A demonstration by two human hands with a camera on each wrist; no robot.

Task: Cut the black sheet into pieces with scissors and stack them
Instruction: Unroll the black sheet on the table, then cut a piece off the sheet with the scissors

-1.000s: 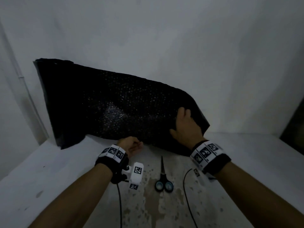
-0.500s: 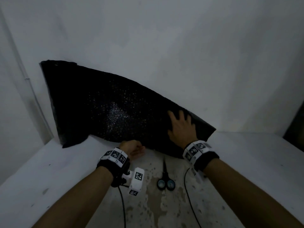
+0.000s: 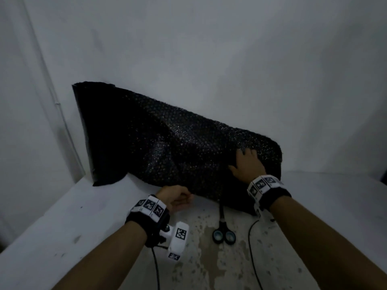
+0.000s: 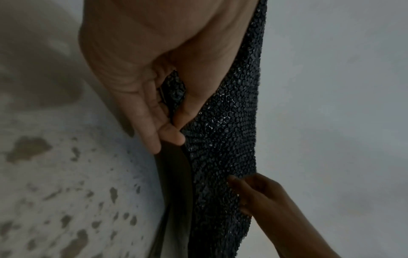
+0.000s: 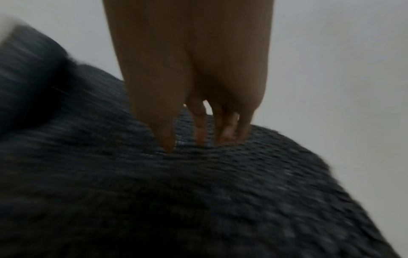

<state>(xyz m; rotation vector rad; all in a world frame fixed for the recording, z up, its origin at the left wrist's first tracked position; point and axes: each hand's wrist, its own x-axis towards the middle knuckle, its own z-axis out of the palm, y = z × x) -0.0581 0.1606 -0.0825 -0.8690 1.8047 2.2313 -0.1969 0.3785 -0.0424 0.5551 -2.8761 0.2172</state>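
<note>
Black bubbled sheet [image 3: 173, 147] stood propped against the pale wall [image 3: 230, 59] at the back of the counter [image 3: 62, 222], your left hand [image 3: 176, 197] pinching its lower edge between thumb and fingers while your right hand [image 3: 248, 164] lay flat with straight fingers [image 5: 199, 129] pressing its right end. To do this step well, you probably needed to flatten the sheet down onto the counter and hold it taut before reaching for the scissors [image 3: 223, 231], which lay untouched just in front of it, blades tucked under its edge. White and worn, the counter showed brownish stains [image 3: 209, 258] near you, two thin cables [image 3: 251, 248] trailed across it, and the room was dim.
</note>
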